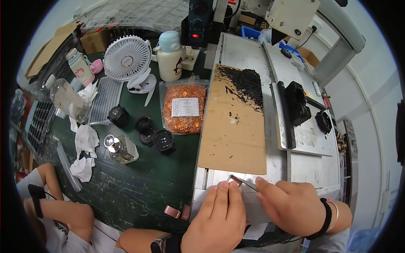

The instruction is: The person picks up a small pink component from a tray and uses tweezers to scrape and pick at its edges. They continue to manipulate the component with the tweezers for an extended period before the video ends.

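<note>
While the L hand [218,216] steadies the pink part [235,180] just off the board's [234,139] near edge, the main risk is prob. a slip: too hard a push on the thin tool [247,184] could drive it into the L fingertips right beside it, or mark the pink finish. If the part isn't held firmly it might also twist, esp. w/ so little showing past the fingers. Two more pink parts [172,211] on the table [126,202], left of the board's near end, lie close to the L hand; a careless swing could knock them. Bumping the board could shift the black strips [249,86] at its far end.

Pose: L hand's palm down, fingers stretched toward the board, tips at the part; thumb's hidden, so can't tell if it's gripped or just pressed. R hand [293,205], off the board's near right corner, points left, curled w/ thumb & index pinching the tool.
</note>
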Demonstrator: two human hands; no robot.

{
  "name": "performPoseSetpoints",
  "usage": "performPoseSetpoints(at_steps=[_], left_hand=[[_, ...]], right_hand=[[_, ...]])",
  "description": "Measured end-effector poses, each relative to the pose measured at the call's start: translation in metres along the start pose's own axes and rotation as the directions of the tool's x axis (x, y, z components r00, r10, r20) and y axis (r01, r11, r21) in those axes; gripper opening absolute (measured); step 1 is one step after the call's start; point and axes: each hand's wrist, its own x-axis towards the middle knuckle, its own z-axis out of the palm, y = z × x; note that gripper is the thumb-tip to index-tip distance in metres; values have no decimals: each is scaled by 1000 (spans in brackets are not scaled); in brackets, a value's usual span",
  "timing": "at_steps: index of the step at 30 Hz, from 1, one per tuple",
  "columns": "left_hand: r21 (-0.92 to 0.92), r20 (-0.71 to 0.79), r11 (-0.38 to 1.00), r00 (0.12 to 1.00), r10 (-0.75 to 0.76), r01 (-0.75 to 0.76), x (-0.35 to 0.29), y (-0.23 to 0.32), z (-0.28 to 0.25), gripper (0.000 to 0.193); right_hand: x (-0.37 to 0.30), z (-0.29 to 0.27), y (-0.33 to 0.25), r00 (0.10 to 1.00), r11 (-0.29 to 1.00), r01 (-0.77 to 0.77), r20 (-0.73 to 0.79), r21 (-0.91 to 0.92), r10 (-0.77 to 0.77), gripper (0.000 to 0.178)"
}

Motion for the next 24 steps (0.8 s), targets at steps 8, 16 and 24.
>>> performPoseSetpoints(at_steps=[8, 16, 24], left_hand=[[21, 5, 1000, 1000, 8, -8, -3, 4, 4, 58], [-275, 304, 952, 952, -45, 133, 9, -4, -5, 57], [98, -94, 994, 995, -41, 50, -15, 9, 24, 44]], right_hand=[[-1, -1, 1, 1000, 1000, 5, 13, 25, -5, 31], [8, -10, 9, 996, 980, -86, 1, 177, 87, 36], [52, 8, -6, 997, 989, 72, -23, 132, -70, 28]])
